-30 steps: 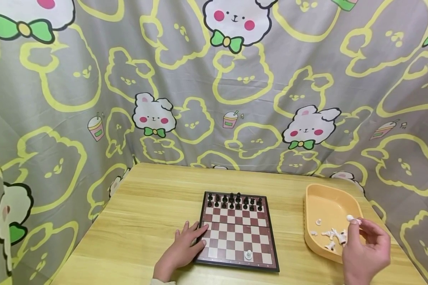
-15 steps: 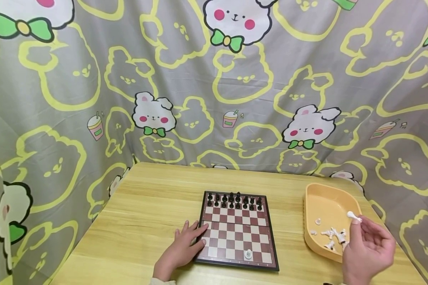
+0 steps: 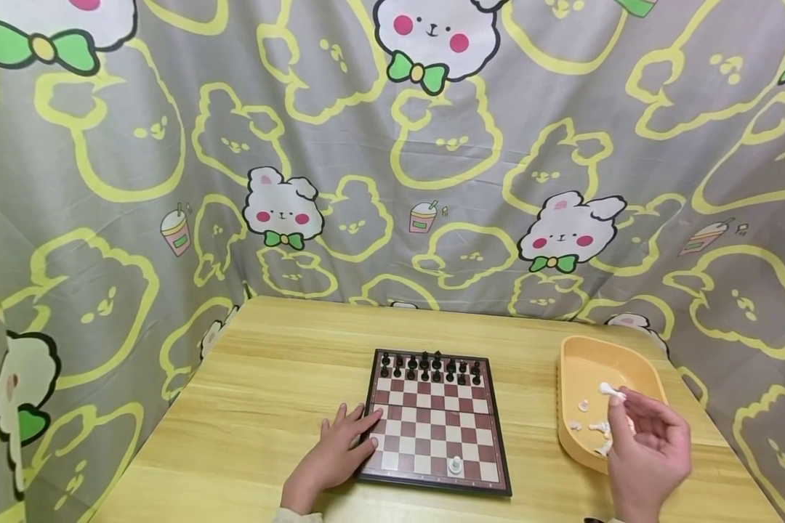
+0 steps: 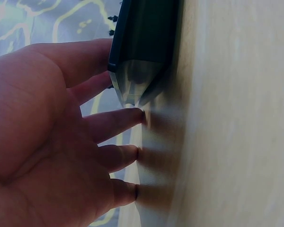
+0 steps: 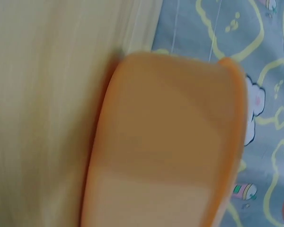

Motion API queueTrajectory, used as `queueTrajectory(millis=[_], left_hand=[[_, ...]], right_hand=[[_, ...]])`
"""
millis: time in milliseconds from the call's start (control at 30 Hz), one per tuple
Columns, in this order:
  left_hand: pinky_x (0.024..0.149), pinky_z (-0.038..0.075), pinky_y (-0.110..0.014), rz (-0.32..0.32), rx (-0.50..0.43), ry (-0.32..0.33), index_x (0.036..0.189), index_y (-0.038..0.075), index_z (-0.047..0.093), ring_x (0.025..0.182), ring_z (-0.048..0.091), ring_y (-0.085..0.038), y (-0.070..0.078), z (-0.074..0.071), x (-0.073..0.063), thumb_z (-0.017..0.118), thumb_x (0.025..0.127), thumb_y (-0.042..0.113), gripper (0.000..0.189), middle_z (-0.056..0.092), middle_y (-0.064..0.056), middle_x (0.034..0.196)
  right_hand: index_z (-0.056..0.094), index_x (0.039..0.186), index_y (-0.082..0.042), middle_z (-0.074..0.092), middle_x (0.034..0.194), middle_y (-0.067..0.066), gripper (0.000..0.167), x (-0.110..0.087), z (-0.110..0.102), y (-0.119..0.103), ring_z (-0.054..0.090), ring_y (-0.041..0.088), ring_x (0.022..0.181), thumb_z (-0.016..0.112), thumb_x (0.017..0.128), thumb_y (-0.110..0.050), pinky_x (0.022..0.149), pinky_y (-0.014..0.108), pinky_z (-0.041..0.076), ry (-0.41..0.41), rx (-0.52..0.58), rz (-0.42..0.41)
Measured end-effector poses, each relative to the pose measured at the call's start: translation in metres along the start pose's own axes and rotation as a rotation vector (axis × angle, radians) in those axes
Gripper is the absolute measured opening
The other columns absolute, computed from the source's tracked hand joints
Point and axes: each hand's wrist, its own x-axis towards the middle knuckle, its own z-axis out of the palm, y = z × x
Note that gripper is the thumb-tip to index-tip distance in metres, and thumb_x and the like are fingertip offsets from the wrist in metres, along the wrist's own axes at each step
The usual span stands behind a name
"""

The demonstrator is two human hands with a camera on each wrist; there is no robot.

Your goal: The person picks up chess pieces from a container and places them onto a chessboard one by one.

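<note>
My left hand [image 3: 335,452] rests at the left edge of the chessboard [image 3: 425,432], thumb and index finger over its rim. In the left wrist view the other fingertips of my left hand [image 4: 61,127] meet the tabletop beside the board's dark side [image 4: 144,33]. Black chess pieces [image 3: 437,369] stand in two rows along the far side, and one white chess piece [image 3: 455,465] stands near the front edge. Over the orange bin [image 3: 565,436] my right hand [image 3: 650,447] pinches another white chess piece [image 3: 608,390] between thumb and fingers, its rounded end pointing up and left.
Several white chess pieces [image 3: 598,427] lie in the bin, partly hidden behind my right hand. The wooden table [image 3: 248,378] reaches back to a patterned curtain [image 3: 360,145], which also hangs along both sides. In the right wrist view the bin's outer wall [image 5: 165,118] fills the middle.
My right hand has moved left with the white chess piece, after a slight shift to the right. The piece's tilt in the fingers has changed. My left hand and the board have stayed in place.
</note>
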Motion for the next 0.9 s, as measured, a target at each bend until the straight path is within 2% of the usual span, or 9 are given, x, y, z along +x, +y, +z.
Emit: queueTrajectory(millis=[133, 233, 333, 433, 600, 800, 900], left_hand=[[0.112, -0.002, -0.082, -0.001, -0.003, 0.001, 0.150, 0.010, 0.056, 0.149, 0.012, -0.062, 0.000, 0.000, 0.001, 0.062, 0.104, 0.028, 0.049, 0.037, -0.033, 0.158], [0.112, -0.002, -0.081, -0.003, -0.004, 0.000, 0.150, 0.010, 0.056, 0.149, 0.012, -0.062, 0.000, 0.000, 0.001, 0.062, 0.104, 0.027, 0.049, 0.037, -0.032, 0.158], [0.112, -0.002, -0.081, -0.006, -0.003, -0.003, 0.150, 0.010, 0.057, 0.149, 0.012, -0.061, 0.000, 0.001, 0.001, 0.062, 0.104, 0.027, 0.049, 0.037, -0.032, 0.159], [0.112, -0.001, -0.082, -0.007, -0.002, -0.005, 0.150, 0.010, 0.057, 0.149, 0.012, -0.062, 0.000, 0.000, 0.001, 0.062, 0.104, 0.027, 0.049, 0.037, -0.032, 0.158], [0.111, 0.000, -0.082, -0.007, -0.001, -0.008, 0.150, 0.010, 0.056, 0.149, 0.013, -0.062, 0.000, 0.000, 0.002, 0.062, 0.104, 0.027, 0.049, 0.037, -0.032, 0.158], [0.111, 0.000, -0.082, -0.009, -0.002, -0.008, 0.150, 0.010, 0.056, 0.149, 0.013, -0.062, 0.000, 0.000, 0.001, 0.062, 0.104, 0.026, 0.049, 0.037, -0.033, 0.158], [0.111, 0.000, -0.082, -0.011, -0.004, -0.010, 0.150, 0.010, 0.056, 0.149, 0.012, -0.062, 0.000, 0.000, 0.001, 0.062, 0.104, 0.027, 0.049, 0.037, -0.032, 0.158]], right_hand=[[0.058, 0.104, 0.025, 0.076, 0.095, 0.021, 0.031, -0.006, 0.006, 0.000, 0.074, 0.020, 0.082, 0.065, 0.075, 0.033, 0.070, 0.017, 0.058, -0.098, -0.021, 0.012], [0.055, 0.104, 0.029, 0.076, 0.098, 0.021, 0.031, -0.009, 0.007, 0.001, 0.074, 0.020, 0.084, 0.062, 0.075, 0.035, 0.072, 0.017, 0.059, -0.197, -0.028, 0.010], [0.053, 0.104, 0.032, 0.076, 0.100, 0.020, 0.032, -0.012, 0.006, 0.004, 0.073, 0.018, 0.086, 0.058, 0.073, 0.039, 0.074, 0.016, 0.058, -0.327, -0.055, 0.015], [0.053, 0.104, 0.031, 0.075, 0.101, 0.020, 0.035, -0.016, 0.005, 0.008, 0.073, 0.015, 0.088, 0.057, 0.070, 0.042, 0.077, 0.016, 0.058, -0.479, -0.128, 0.002], [0.059, 0.101, 0.025, 0.072, 0.100, 0.022, 0.041, -0.025, 0.008, 0.012, 0.071, 0.011, 0.091, 0.062, 0.065, 0.042, 0.082, 0.016, 0.057, -0.703, -0.277, -0.049], [0.067, 0.101, 0.006, 0.071, 0.096, 0.016, 0.041, -0.039, 0.015, 0.011, 0.070, 0.007, 0.087, 0.073, 0.069, 0.032, 0.081, 0.016, 0.057, -0.880, -0.417, 0.034], [0.067, 0.102, 0.001, 0.072, 0.095, 0.013, 0.041, -0.044, 0.018, 0.010, 0.070, 0.008, 0.084, 0.076, 0.072, 0.027, 0.082, 0.016, 0.057, -0.953, -0.455, 0.044]])
